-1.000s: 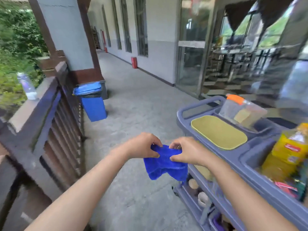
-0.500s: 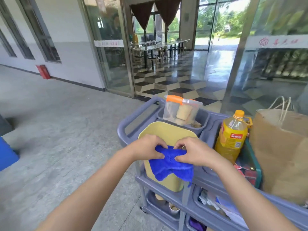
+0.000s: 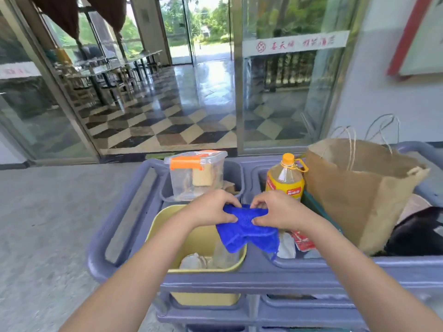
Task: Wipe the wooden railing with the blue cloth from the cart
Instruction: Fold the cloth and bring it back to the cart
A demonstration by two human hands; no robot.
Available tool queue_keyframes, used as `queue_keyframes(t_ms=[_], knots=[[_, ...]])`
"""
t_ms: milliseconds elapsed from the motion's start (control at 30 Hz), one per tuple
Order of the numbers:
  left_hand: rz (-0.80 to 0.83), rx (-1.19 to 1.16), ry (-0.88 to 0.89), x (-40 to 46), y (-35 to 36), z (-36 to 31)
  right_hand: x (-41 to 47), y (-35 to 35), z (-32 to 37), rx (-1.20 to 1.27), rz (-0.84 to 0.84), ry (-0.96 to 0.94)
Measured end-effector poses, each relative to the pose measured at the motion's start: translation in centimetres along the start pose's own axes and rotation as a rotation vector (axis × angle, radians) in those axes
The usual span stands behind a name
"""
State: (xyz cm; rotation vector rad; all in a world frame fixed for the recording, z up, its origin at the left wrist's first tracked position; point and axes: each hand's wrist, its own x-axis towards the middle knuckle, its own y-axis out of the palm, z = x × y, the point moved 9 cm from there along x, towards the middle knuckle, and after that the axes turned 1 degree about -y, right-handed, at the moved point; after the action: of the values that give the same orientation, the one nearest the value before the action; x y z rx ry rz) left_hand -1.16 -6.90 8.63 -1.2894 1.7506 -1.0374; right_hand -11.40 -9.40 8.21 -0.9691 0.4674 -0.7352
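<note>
The blue cloth hangs bunched between both hands above the grey-blue cart. My left hand pinches its left upper edge and my right hand pinches its right upper edge. The cloth's lower part droops over the rim of a yellow tub in the cart. The wooden railing is out of view.
On the cart stand a clear box with an orange latch, a yellow oil bottle, a brown paper bag and a black item. Glass doors and a checkered floor lie beyond. Concrete floor spreads to the left.
The view has swung right, away from the railing and blue bin, and now faces the cart squarely. Both hands kept hold of the cloth, which now hangs over the cart.
</note>
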Motion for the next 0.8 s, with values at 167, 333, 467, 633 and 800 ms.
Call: queue_keyframes(t_ms=[167, 333, 467, 633, 800], knots=[[0.076, 0.023, 0.174, 2.9, 0.9, 1.1, 0.5, 0.7, -1.5, 0.02, -0.07, 0.167], [0.181, -0.008, 0.325, 4.9, 2.4, 1.2, -0.4, 1.6, -3.2, 0.061, -0.141, 0.37], [0.289, -0.046, 0.402, 5.4, 5.3, 0.4, -2.7, 3.0, -4.5, 0.043, -0.197, 0.508], [0.341, -0.029, 0.431, 5.2, 9.5, -0.3, -5.5, 6.4, -6.1, -0.012, -0.182, 0.642], [0.356, 0.065, 0.451, 5.6, 11.2, -0.6, -6.8, 8.5, -7.5, -0.057, -0.174, 0.738]])
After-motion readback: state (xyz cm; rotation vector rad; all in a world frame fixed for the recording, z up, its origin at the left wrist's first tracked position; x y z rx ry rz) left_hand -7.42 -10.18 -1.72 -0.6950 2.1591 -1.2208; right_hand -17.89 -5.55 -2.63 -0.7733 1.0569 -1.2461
